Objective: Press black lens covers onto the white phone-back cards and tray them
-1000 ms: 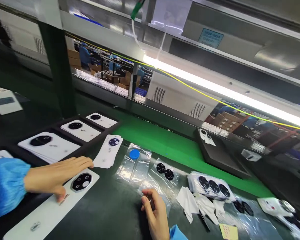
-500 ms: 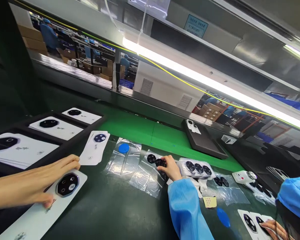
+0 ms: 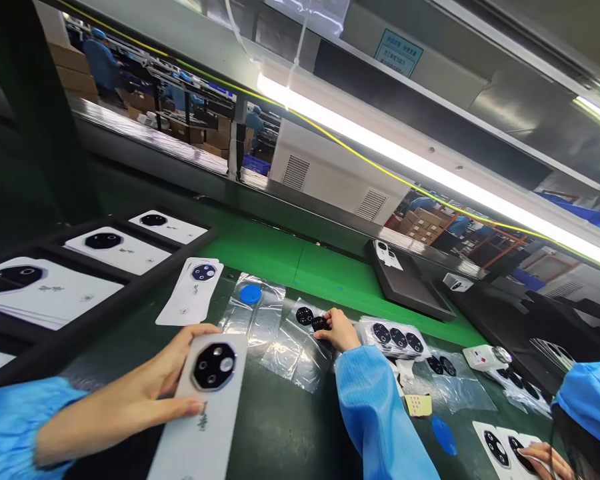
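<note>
Black tray (image 3: 95, 303) along the worktop's left edge: three stacks of white cards (image 3: 50, 288) in view. One loose white card (image 3: 190, 291) just beside it. Left hand (image 3: 150, 380) closed around a long white card (image 3: 200, 427) with one black camera ring (image 3: 213, 366). Further right, two black discs on a clear bag (image 3: 295, 357): right hand (image 3: 340, 331) pinches one black disc (image 3: 321, 323), second black disc (image 3: 305, 315) touching nothing. Right again, a white sheet (image 3: 393, 337) carrying three more. Bottom-right corner: a co-worker's hand (image 3: 545, 460).
</note>
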The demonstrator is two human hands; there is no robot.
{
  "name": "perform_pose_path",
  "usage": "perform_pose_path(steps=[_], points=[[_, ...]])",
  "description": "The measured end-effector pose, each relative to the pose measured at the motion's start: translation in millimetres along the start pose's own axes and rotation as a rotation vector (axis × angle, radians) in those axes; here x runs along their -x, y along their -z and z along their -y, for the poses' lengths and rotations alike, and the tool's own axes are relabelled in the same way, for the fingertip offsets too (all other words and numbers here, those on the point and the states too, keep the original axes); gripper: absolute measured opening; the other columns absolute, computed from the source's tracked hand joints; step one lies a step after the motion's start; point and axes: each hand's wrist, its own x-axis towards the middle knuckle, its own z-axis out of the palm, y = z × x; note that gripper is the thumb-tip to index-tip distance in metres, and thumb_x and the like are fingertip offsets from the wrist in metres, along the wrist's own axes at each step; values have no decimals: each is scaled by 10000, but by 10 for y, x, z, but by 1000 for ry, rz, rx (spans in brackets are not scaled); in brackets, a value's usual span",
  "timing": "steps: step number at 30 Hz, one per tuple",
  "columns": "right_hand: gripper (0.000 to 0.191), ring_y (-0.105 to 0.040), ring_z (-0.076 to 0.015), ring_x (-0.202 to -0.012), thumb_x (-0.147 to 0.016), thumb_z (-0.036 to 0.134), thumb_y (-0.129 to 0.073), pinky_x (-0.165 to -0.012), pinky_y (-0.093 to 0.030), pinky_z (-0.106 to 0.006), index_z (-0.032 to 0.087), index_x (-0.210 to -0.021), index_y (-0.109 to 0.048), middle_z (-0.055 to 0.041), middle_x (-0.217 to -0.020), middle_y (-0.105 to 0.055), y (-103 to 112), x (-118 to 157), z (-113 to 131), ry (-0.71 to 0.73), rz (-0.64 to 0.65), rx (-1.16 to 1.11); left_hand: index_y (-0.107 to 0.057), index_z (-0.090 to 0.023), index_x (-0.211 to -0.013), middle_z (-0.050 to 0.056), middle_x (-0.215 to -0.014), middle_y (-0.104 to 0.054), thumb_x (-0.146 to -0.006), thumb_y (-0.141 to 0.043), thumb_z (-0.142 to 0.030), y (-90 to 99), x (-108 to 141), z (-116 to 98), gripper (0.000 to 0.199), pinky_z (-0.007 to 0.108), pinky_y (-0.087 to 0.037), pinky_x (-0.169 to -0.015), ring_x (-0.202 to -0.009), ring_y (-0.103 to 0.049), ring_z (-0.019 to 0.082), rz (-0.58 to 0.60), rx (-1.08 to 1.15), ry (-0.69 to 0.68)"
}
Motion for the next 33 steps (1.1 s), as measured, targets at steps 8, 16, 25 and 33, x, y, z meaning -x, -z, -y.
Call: perform_pose_path(steps=[8, 16, 25, 33], points=[[232, -613, -190, -923, -882, 287, -627, -792, -521, -380, 150, -1066, -589, -56, -1088, -610, 11, -50, -7, 10, -23, -34, -61, -301, -1356, 25, -1018, -634, -649, -757, -297, -658, -468, -153, 992, 376, -481, -812, -960, -639, 247, 214, 371, -33], [332, -601, -245, -966, -627, 117, -718, -848, -487, -359, 200, -931, -618, -39, -965, -543, -159, 54, -37, 120, -231, -174, -95, -278, -1401, 23, -997, -660, -685, -741, -290, -656, -490, -47, 964, 352, -488, -771, -900, -648, 231, 132, 366, -68], [321, -590, -175, -588, -625, 208, -675, -607, -538, -343, 151, -940, -648, -3, -752, -574, -305, 92, -128, 173, -359, -352, -150, -283, -1412, 19, -1004, -658, -720, -700, -260, -646, -430, -137, 884, 322, -483, -756, -888, -640, 209, 140, 392, -80], [355, -644, -179, -531, -695, 407, -644, -566, -556, -338, 174, -960, -619, -43, -792, -701, -253, 142, -171, 181, -360, -450, -204, -285, -1387, 8, -1022, -649, -736, -587, -185, -598, -379, -207, 762, 313, -490, -792, -907, -630, 190, 48, 255, -31]])
